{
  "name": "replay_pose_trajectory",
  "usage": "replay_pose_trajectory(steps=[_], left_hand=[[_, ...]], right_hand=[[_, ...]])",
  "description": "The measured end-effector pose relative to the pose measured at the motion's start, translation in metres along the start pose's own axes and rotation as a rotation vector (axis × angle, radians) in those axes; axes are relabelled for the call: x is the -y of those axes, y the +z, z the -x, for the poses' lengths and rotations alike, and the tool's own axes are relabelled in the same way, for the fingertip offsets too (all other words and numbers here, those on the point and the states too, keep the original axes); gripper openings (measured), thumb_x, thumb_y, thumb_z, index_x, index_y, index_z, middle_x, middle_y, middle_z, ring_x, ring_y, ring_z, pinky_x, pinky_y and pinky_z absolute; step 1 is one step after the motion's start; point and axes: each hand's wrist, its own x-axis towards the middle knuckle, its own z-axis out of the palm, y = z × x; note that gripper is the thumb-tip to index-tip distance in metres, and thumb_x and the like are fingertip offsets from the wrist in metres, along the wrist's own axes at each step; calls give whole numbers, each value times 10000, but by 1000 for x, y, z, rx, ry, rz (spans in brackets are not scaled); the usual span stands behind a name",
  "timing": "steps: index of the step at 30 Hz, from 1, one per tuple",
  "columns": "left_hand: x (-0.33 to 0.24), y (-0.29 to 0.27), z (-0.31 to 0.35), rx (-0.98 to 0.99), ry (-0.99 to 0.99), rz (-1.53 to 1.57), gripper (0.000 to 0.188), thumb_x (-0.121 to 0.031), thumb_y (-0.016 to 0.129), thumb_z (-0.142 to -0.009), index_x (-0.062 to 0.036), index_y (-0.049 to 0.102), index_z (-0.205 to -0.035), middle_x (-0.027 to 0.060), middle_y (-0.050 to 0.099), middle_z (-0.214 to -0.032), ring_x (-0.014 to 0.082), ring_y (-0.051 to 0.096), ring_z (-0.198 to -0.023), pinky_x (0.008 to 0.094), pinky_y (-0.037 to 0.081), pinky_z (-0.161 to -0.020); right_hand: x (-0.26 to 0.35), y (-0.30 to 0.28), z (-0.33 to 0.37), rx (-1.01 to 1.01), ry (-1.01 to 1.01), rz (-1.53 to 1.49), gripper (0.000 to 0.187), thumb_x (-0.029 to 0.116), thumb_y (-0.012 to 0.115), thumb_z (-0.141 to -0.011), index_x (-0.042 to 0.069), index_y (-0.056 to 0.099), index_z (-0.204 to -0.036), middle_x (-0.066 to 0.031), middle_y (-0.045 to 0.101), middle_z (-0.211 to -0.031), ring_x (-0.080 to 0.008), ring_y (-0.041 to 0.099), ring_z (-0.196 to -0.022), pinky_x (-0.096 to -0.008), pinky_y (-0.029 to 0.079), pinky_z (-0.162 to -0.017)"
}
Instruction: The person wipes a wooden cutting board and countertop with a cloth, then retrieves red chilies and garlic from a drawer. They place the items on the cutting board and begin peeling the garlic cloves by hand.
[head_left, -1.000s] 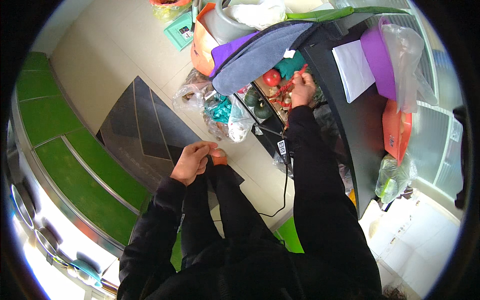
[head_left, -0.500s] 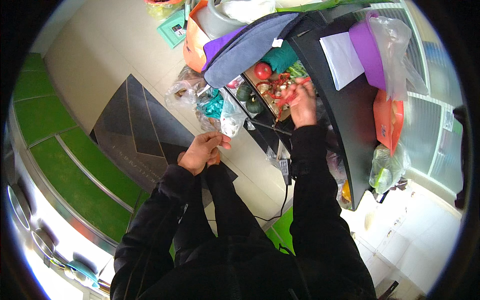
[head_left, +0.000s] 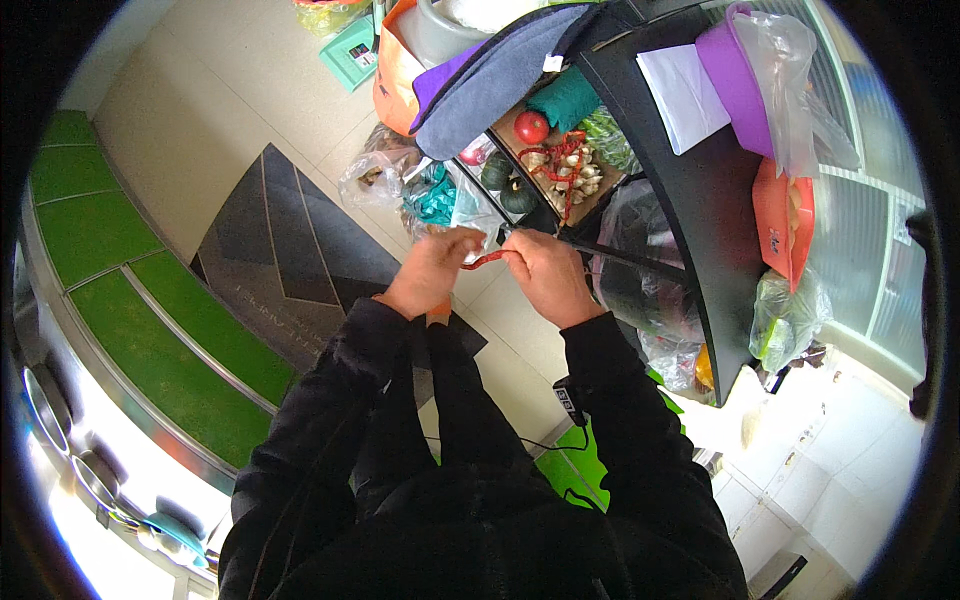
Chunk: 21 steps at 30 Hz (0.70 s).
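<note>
A thin, wrinkled dried red chili is stretched between my two hands. My left hand is closed at its left end, though the fingertips are partly hidden. My right hand pinches the other end between thumb and curled fingers. Beyond my hands, an open drawer-like tray holds more red chilies, a heap of pale garlic bulbs, a red tomato, a green leafy bundle and a teal roll. Dark green squashes lie in the section left of it.
A black shelf unit stands at the right, bearing a purple basin and an orange container. Plastic bags rest on the tiled floor at the left, beside a dark mat. A black cable runs near my legs.
My right hand has come back from over the chilies and garlic toward me, carrying a dried red chili. My left hand has moved slightly right and up to meet it.
</note>
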Motion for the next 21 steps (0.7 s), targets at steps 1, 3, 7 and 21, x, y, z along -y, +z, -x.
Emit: replay_pose_trajectory(steps=[1, 3, 7, 21], left_hand=[[0, 4, 4, 71, -71, 14, 273, -186, 499, -1020, 14, 666, -1103, 138, 665, -822, 225, 626, -727, 354, 513, -729], [-1, 3, 6, 237, -227, -47, 256, -179, 507, -1001, 12, 664, -1070, 152, 673, -825, 274, 651, -746, 390, 507, -728], [-3, 3, 14, 292, -165, -196, 215, -158, 518, -971, 1, 661, -1000, 199, 669, -845, 366, 664, -793, 446, 489, -723], [-12, 28, 38, 166, 14, -636, 152, -141, 562, -933, -22, 629, -999, 223, 661, -895, 421, 650, -857, 479, 510, -742]], right_hand=[[2, 2, 0, -7, -28, 50, 74, 123, 623, -888, 56, 599, -907, -137, 649, -829, -352, 652, -801, -454, 503, -672], [6, 3, 3, -15, 1, 95, 78, 114, 618, -887, 48, 589, -915, -144, 652, -833, -348, 658, -815, -453, 505, -668], [7, 6, 11, 67, 13, 140, 69, 83, 600, -888, 25, 569, -908, -170, 660, -844, -351, 672, -819, -454, 515, -665], [21, 25, 33, 233, 19, 111, 85, 60, 572, -911, -3, 542, -960, -197, 663, -850, -371, 678, -840, -457, 535, -711]])
